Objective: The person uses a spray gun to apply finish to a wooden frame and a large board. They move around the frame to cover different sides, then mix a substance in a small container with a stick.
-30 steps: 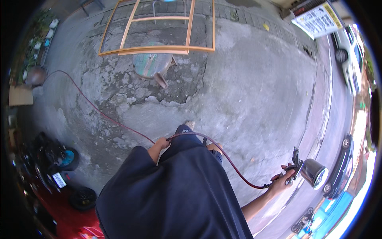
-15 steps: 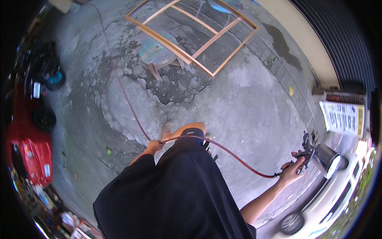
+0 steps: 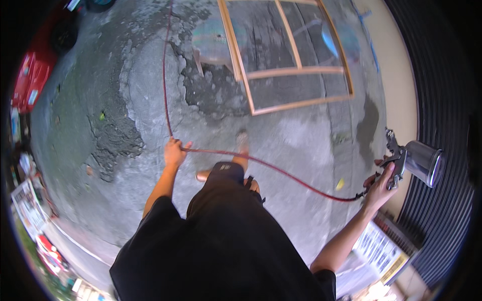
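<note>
Out to the right, my right hand (image 3: 381, 184) grips a metal spray gun (image 3: 399, 159) by its handle. A silver cup (image 3: 423, 163) is fixed to the gun, on its far right side. From the bottom of the handle a red hose (image 3: 281, 172) sags across in front of my legs. My left hand (image 3: 174, 152) is closed round this hose, which runs on from there up the floor. Ahead, a wooden frame (image 3: 298, 72) with crossbars rests over a round stool (image 3: 216, 42) with worn, paint-marked top. A blue-topped stool (image 3: 337, 41) is partly seen through the frame's right side.
Rough, cracked concrete (image 3: 201, 115) lies underfoot, with a broken patch at left. A dark ribbed shutter (image 3: 437, 95) and a cream wall edge (image 3: 399, 65) bound the right. A red vehicle (image 3: 37, 75) stands at the far left. A printed sign (image 3: 379, 251) is at lower right.
My view has swung to the right, bringing the shutter nearer and shifting the red vehicle up and away. I still hold the spray gun and hose. My left arm now reaches further forward.
</note>
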`<state>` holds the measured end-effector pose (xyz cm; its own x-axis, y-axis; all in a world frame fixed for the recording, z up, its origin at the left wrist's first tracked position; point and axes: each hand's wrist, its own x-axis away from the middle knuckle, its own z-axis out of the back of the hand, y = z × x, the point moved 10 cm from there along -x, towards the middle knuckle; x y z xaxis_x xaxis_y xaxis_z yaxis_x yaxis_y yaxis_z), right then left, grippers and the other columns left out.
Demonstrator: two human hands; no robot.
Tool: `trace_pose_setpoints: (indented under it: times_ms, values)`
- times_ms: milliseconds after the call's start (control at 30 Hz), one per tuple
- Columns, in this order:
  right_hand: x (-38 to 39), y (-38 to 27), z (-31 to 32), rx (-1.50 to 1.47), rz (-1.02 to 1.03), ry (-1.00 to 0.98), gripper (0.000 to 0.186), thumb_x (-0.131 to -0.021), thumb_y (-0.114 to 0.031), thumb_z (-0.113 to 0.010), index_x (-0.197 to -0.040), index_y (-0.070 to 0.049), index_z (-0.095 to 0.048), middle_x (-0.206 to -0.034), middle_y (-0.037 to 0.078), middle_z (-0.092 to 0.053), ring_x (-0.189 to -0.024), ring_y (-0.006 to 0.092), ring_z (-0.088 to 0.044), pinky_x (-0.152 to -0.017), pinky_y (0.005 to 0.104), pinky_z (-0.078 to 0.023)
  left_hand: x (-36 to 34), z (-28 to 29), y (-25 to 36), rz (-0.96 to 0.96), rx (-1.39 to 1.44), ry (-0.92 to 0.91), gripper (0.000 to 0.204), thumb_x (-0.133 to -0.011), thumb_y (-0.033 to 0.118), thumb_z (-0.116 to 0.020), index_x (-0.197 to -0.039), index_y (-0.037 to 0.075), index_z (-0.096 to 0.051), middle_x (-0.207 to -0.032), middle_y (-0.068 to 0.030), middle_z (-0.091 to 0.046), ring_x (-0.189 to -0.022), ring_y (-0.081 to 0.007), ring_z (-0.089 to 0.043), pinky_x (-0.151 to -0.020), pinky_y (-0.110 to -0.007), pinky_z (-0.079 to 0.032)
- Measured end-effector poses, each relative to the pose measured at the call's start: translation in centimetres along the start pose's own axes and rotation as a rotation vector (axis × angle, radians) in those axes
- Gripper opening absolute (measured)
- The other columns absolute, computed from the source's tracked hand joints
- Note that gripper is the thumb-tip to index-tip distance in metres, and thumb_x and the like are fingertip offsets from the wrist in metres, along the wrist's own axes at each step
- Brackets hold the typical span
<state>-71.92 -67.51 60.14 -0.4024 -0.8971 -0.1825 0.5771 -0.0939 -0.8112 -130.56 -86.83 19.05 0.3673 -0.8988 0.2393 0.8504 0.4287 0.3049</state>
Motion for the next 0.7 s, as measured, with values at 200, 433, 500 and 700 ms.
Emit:
trace_pose_setpoints:
  times_ms: [200,433,500,700]
  values:
    - [-13.7,-3.6,-8.6,0.04,0.229,-0.24,0.037,-0.104,-0.032,-0.053,-0.116,0.001,-0.063,-0.087,0.011,-0.069,-0.041,0.0079,-0.048,-0.034,0.0219,-0.035,-1.9,11.2,8.1,-0.289,0.237,0.464,0.048,-0.091,0.034,-0.069,-0.06,0.002,-0.051,-0.075,-0.0162,-0.062,-0.076,-0.0375,-0.062,-0.074,-0.046,-0.049]
    - [-23.8,-4.6,-25.1,0.156,0.371,-0.494,0.037,-0.1,-0.035,-0.06,-0.103,0.002,-0.07,-0.077,0.007,-0.068,-0.04,0.0084,-0.047,-0.036,0.0263,-0.034,-2.5,17.8,13.8,-0.055,0.391,0.743,0.055,-0.095,0.036,-0.064,-0.062,0.001,-0.039,-0.06,-0.0134,-0.038,-0.057,-0.0337,-0.042,-0.053,-0.041,-0.033]
    - [-25.3,-4.1,-31.1,0.143,0.42,-0.59,0.038,-0.1,-0.035,-0.061,-0.1,0.002,-0.07,-0.076,0.007,-0.069,-0.04,0.0089,-0.049,-0.037,0.0269,-0.035,-0.9,19.0,14.6,0.015,0.35,0.856,0.06,-0.098,0.044,-0.057,-0.061,0.002,-0.036,-0.059,-0.0114,-0.033,-0.054,-0.0299,-0.04,-0.052,-0.04,-0.031]
    - [-27.6,1.7,-46.2,0.129,0.419,-0.774,0.042,-0.099,-0.038,-0.061,-0.102,0.002,-0.07,-0.079,0.007,-0.07,-0.041,0.0096,-0.05,-0.038,0.0271,-0.037,-1.9,18.1,18.8,-0.029,0.324,1.032,0.073,-0.099,0.065,-0.033,-0.057,0.004,-0.03,-0.055,-0.0063,-0.033,-0.05,-0.02,-0.034,-0.049,-0.034,-0.028]
